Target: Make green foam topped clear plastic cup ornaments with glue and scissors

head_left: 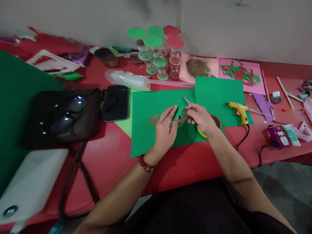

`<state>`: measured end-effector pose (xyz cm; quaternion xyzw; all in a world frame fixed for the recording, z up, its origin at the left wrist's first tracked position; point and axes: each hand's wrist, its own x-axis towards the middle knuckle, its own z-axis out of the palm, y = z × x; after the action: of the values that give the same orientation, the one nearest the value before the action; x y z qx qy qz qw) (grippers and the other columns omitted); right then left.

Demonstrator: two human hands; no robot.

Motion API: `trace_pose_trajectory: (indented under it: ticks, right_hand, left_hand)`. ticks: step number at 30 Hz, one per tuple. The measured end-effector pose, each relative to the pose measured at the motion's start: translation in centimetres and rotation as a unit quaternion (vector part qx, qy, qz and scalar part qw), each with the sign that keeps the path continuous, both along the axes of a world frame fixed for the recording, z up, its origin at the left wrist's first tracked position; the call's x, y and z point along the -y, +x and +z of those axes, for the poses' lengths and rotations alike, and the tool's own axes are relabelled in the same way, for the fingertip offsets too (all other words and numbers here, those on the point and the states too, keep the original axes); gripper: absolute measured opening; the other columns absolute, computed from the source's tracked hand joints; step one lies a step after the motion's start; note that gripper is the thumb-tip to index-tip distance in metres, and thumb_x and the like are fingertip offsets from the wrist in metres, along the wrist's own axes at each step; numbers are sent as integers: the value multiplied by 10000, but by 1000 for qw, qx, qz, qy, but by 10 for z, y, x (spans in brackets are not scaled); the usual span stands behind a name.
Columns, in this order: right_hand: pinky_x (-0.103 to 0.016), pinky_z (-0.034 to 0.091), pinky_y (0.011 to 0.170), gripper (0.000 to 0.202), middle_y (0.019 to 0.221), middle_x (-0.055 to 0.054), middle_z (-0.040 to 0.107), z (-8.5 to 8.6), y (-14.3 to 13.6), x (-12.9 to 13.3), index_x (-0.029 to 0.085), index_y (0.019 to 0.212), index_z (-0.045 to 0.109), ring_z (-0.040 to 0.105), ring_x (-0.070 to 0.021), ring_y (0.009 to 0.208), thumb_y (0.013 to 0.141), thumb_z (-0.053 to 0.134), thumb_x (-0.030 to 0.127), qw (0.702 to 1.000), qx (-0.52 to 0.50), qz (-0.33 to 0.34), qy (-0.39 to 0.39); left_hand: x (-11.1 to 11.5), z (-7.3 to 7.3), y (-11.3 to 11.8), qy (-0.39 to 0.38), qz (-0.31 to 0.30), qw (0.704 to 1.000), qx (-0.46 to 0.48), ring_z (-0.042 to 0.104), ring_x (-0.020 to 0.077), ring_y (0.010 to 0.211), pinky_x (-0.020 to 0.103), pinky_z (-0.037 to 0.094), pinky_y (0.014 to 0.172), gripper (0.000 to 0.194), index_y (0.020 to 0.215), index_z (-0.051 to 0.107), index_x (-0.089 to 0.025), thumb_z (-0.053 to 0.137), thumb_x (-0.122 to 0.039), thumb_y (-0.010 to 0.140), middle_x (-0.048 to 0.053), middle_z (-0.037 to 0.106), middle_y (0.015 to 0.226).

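My left hand, with a beaded bracelet at its wrist, holds a small green paper piece fixed to or against a clear plastic piece. Close on the right, my right hand has its fingers curled at the edge of the clear plastic. Scissors with a red and yellow handle lie partly under my right hand, their tip pointing up past my fingers. Both hands are over a green sheet on the red table. Exactly what my right fingertips pinch is hidden.
A yellow glue gun lies on another green sheet at the right. Behind are stacked clear cups and clear stands with green and red discs. At left are a phone and a dark bag with glasses.
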<state>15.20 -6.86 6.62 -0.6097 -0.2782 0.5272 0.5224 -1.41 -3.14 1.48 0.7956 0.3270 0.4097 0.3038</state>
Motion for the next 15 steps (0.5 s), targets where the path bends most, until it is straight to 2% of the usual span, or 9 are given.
trace_pose_trajectory:
  ticks: [7,15]
  right_hand:
    - [-150,351,407,131,524,71,622,-3,2,-1,213,729,591,492,-47,403,812,644,126,1000,-23,7,-7]
    - [-133,371,416,196,510,71,619,-1,-2,-1,211,694,559,519,-44,418,849,607,101,1000,-14,-6,1]
  left_hand:
    - [-1,3,-1,-13,-10,1000,-7,637,255,1361,413,539,1147,453,1455,649,-215,454,-387,1084,128,669,1464]
    - [-1,4,-1,-14,-8,1000,-13,642,251,1353,409,541,1140,462,1452,650,-222,438,-413,1088,123,662,1481]
